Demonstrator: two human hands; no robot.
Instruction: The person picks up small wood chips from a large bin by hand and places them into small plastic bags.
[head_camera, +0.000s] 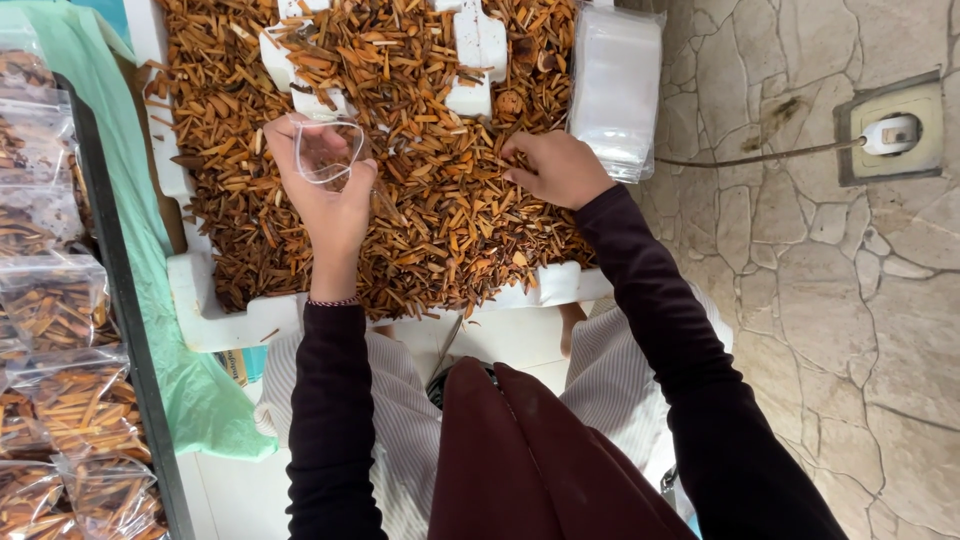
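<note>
1. A small clear plastic bag (328, 152) is held open by the left hand (330, 205), whose fingers are closed around its rim, above the heap.
2. Thin brown wood-like slivers (440, 215) are piled in a white foam tray (205, 310).
3. The right hand (556, 170) is pressed into the slivers; its fingers are curled together, pinching at pieces.
4. A stack of empty clear bags (615, 90) is seen just beside the right hand.
5. Filled bags (60, 300) are lined up at the left.
</note>
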